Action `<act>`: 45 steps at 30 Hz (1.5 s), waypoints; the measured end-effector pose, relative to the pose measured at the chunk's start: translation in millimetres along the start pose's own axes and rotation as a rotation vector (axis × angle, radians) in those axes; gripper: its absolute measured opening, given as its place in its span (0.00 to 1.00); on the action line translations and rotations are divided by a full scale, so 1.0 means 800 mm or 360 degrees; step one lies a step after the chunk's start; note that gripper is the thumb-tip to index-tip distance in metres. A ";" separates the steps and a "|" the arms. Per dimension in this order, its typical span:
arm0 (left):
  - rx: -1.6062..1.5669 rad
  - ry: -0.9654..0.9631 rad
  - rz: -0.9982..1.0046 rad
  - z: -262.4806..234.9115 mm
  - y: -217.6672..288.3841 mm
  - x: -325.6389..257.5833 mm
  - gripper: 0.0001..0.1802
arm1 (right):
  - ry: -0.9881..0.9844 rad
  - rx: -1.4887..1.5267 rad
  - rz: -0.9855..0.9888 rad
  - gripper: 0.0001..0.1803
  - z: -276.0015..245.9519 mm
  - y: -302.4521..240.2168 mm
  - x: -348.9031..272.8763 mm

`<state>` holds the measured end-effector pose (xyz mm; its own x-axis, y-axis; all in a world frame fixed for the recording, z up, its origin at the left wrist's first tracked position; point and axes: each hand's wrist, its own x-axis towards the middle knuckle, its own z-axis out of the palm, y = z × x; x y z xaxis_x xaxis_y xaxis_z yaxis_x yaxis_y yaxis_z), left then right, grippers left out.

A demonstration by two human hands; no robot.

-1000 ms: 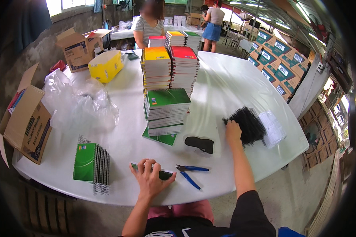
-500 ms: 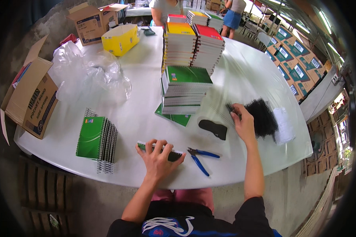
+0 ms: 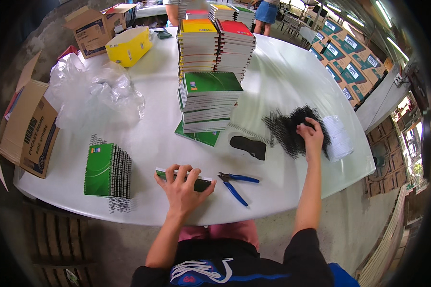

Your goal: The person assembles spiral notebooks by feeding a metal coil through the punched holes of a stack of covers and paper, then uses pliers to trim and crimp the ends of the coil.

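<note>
My left hand (image 3: 184,184) is closed around a small green-covered notepad (image 3: 203,184), which it holds on edge on the table near the front. Over a heap of black binding coils (image 3: 287,136) on the right, my right hand (image 3: 312,131) pinches at the coils with bent fingers; how many it grips is hidden against the dark heap. Blue-handled cutters (image 3: 237,184) lie with handles apart, just right of the notepad. Behind them rests a flat black shaped piece (image 3: 248,147), with a loose coil (image 3: 246,130) stretched beside it.
Green notebooks with coils (image 3: 99,170) stand at left. A green stack (image 3: 210,100) rises mid-table, with yellow-topped (image 3: 198,48) and red-topped stacks (image 3: 237,50) behind. Clear plastic (image 3: 98,95), an open carton (image 3: 31,129), a yellow box (image 3: 129,46) and a white bundle (image 3: 338,138) surround them.
My right hand has moved right, from the heap's left end to its middle. Coils now lie spread out on the heap's left side. My left hand keeps the notepad in place; the view has shifted slightly.
</note>
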<state>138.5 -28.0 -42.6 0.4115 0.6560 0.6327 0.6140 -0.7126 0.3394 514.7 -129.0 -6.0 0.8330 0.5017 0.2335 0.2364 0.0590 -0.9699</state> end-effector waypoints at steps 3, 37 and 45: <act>-0.0015 0.0021 0.0019 0.001 0.003 0.001 0.19 | -0.0015 0.0410 0.0065 0.16 -0.002 -0.008 -0.003; -0.0027 0.0074 0.0058 -0.004 0.001 -0.003 0.18 | -0.0985 -0.0127 -0.0477 0.19 0.102 -0.082 -0.155; 0.0023 0.0063 -0.0004 0.002 -0.001 -0.010 0.22 | -0.1144 -0.0267 -0.0498 0.11 0.161 -0.056 -0.216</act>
<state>135.7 -32.5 -49.2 0.3830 0.6474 0.6589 0.6249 -0.7069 0.3314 295.4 -107.5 -11.6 0.2029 0.9199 0.3355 0.5250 0.1870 -0.8303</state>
